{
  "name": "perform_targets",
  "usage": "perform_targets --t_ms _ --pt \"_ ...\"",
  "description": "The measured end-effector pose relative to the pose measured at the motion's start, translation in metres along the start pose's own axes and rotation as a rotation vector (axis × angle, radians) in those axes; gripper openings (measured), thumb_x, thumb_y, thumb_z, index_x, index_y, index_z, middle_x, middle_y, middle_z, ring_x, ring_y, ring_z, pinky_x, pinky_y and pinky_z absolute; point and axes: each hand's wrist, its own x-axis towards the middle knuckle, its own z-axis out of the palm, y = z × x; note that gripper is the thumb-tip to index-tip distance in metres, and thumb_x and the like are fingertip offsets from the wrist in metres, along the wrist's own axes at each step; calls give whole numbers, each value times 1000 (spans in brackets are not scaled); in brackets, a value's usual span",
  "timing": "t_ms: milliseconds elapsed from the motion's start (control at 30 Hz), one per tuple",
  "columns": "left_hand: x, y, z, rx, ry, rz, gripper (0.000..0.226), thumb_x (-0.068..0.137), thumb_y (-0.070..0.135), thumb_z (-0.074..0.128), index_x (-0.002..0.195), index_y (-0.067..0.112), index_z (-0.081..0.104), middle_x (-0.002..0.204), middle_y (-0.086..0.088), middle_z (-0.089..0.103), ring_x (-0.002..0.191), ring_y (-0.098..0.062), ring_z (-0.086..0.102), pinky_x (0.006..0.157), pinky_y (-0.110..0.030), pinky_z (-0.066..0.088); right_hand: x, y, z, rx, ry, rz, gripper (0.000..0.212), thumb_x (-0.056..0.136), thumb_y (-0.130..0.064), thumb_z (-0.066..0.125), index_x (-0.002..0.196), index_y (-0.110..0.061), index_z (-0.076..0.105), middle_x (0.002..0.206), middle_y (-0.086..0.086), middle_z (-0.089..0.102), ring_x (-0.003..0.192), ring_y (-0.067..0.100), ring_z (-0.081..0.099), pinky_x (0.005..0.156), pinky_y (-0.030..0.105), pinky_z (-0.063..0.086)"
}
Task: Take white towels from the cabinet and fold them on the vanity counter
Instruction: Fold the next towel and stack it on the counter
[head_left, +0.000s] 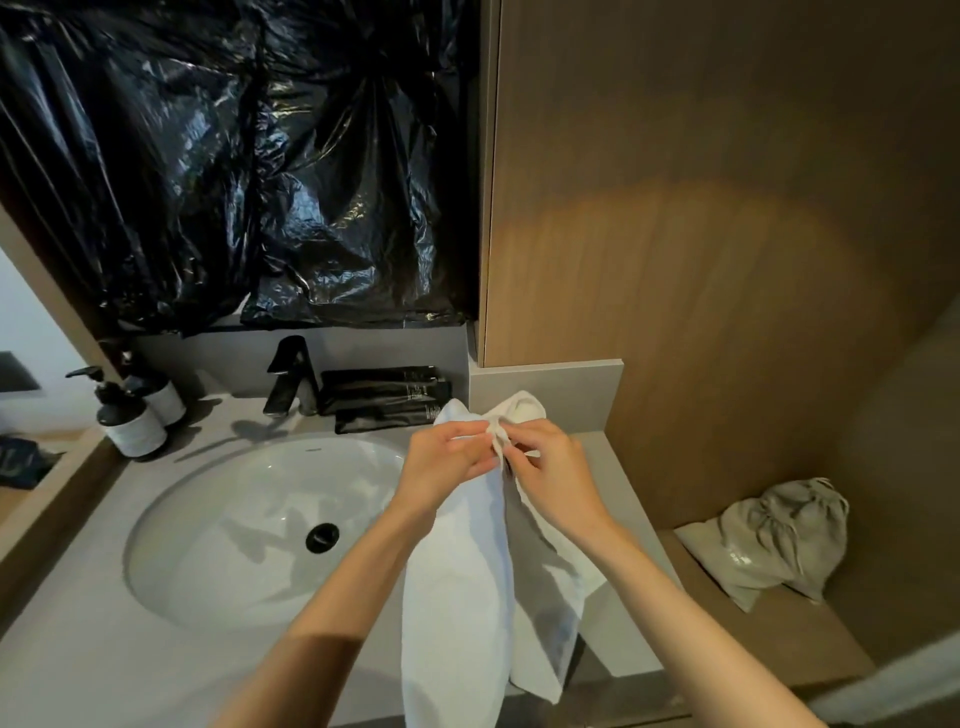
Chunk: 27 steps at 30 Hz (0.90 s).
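Both hands are pinching the top edge of a white terry towel (457, 597), left hand (447, 460) beside right hand (550, 467). It's hanging limp over the grey stone vanity counter (93, 660).

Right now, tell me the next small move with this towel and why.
Probably draw both hands apart along the top edge to spread it. The left hand and right hand pinch the white towel close together, so it hangs bunched over the vanity counter, not flat yet.
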Motion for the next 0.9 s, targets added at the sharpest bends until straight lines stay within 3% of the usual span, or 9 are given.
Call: perform_targets --t_ms 67,167,300,400,567,633,700,833,900 --pt "-1 6 -7 86 -64 8 20 91 11 63 109 8 71 102 -10 73 95 -15 69 83 -21 55 -2 -5 -3 88 -55 13 33 88 -4 62 113 -23 72 107 -12 64 98 8 61 84 17 52" --pt "-7 16 -13 194 -166 20 24 91 15 60 112 15 71 113 2 71 110 -10 62 98 -28 47 -4 -3 -5 24 -23 20 35 81 -13 74 114 -26 71 109 -9 65 94 9 62 85 26 54" --pt "-13 23 -15 269 -291 36 24 91 18 61 114 17 70 114 9 69 109 0 59 93 -19 42 -7 -6 -14 -75 39 -1 24 88 -15 68 110 -23 74 102 -8 70 78 -1 59 70 10 46" --pt "-7 25 -27 421 -276 225 25 96 5 51 112 16 66 108 5 70 104 -2 59 89 -18 39 -15 -11 -26 -213 2 -22 23 92 -14 62 111 -21 73 101 -12 67 77 -12 53 67 5 39" --pt "13 7 -33 968 -491 539 55 86 -8 46 130 24 56 138 7 48 128 -8 37 110 -23 19 -39 -15 -48 -253 -49 -36 25 97 -4 51 109 -18 68 102 -6 61 74 7 62 63 8 46" --pt "16 0 -24 1134 -592 528 58 78 3 46 131 27 54 137 8 50 130 -15 36 115 -40 21 -50 -13 -58 -196 -40 -24 29 97 1 47 103 -21 64 101 -1 58 74 13 66 64 17 54" --pt "12 -6 -15 1257 -626 489 49 82 16 50 130 24 52 131 6 52 127 -17 38 113 -51 21 -62 -14 -70 -198 12 -46 31 96 4 48 100 -23 62 103 -1 59 86 10 64 74 21 56" --pt "-2 -21 -6 1355 -666 449 23 86 36 58 104 21 58 108 0 58 106 -18 46 94 -36 34 -83 -18 -103 -229 201 -102 19 92 4 54 96 -13 62 97 -3 60 90 3 56 75 10 43" --pt "-11 -29 -5 1477 -660 480 15 85 40 57 87 26 54 92 1 56 99 -20 47 83 -33 23 -91 -18 -117 -234 256 -82 17 91 3 54 93 -14 59 95 -2 58 89 5 55 72 9 40"
